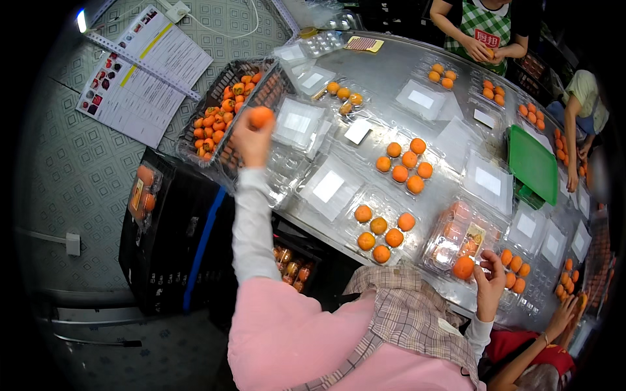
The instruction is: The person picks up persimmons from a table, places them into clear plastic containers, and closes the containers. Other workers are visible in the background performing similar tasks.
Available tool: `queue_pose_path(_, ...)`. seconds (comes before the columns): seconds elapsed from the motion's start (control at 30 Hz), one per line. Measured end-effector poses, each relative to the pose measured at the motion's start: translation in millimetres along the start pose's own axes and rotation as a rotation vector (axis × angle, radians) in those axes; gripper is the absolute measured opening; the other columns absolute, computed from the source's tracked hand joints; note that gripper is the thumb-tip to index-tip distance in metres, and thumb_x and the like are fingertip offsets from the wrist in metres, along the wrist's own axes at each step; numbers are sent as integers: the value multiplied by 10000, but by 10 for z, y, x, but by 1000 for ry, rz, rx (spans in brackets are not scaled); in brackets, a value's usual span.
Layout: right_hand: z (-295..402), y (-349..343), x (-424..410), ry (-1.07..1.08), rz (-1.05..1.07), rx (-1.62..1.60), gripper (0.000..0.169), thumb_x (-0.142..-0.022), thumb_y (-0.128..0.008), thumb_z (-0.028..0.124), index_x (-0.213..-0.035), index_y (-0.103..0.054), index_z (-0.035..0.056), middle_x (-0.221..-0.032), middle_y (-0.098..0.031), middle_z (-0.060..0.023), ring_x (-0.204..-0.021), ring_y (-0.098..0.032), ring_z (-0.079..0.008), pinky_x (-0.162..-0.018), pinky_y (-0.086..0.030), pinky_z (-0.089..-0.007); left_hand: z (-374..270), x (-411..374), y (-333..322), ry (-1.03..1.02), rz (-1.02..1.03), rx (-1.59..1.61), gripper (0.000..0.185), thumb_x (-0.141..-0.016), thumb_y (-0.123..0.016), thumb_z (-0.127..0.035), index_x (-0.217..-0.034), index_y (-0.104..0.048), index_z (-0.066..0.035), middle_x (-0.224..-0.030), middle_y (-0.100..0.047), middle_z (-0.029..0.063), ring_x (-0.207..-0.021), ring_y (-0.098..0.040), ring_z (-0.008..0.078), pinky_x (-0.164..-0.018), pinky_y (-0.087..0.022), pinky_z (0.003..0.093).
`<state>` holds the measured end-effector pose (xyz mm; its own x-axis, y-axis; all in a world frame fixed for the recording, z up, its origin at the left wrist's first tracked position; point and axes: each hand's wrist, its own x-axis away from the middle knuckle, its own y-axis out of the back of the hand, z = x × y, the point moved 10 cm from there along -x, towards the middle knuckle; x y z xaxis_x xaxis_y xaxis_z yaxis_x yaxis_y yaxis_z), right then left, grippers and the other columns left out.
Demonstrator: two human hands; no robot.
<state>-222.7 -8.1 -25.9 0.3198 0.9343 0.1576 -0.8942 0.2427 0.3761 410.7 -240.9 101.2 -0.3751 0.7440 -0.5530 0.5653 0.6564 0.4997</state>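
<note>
My left hand (253, 144) is raised by the near side of a black plastic crate (271, 85), its fingers around an orange persimmon (260, 117). More persimmons (215, 122) with leafy calyxes fill that crate. At the right, my right hand (490, 283) has thumb and fingers apart, close beside another persimmon (463, 267). That fruit appears to rest on a closed, filled clear clamshell (440, 244) with a label; whether my fingertips touch it is unclear. Between my hands lies an open clear tray (352, 234) holding several persimmons. Its lid (337, 205) bears a white pad.
A metal table (381, 63) carries other fruit trays (404, 166), empty clamshells (301, 122) and a green plastic tray (533, 163). Co-workers' hands are at the far side (484, 51), right (572, 178) and near right (562, 313). A black box (171, 234) stands left of the table.
</note>
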Motion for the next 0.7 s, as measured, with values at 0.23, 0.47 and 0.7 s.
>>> queue_pose_path(0.23, 686, -221, 125, 411, 47, 659, 628, -705, -830, 212, -1278, -616, 69, -1353, -534, -161, -1171, -525, -386, -963, -428, -461, 400, -670, 272, -401, -97, -544, 720, -771, -823, -301, -1363, -529, -17, -1299, -587, 226, -1223, -523, 402, -1020, -437, 483)
queue_pose_path(0.47, 542, -171, 206, 318, 60, 812, 723, -635, -868, 206, -1302, -600, 135, -1459, -447, -110, -1376, -385, -342, -990, -374, -487, -955, 1225, -1668, -145, 576, 194, 626, -812, -796, -139, -1387, -556, -79, -1353, -584, 86, -1162, -577, 237, -956, -489, 383)
queue_pose_path(0.7, 491, -167, 127, 368, 34, 724, 550, -658, -847, 217, -1163, -656, 108, -1427, -485, -91, -1394, -389, -321, -1016, -358, -475, -2286, 2716, -2173, -213, 930, 623, 589, -820, -748, -63, -1378, -558, -53, -1204, -682, 90, -1116, -648, 181, -960, -512, 347)
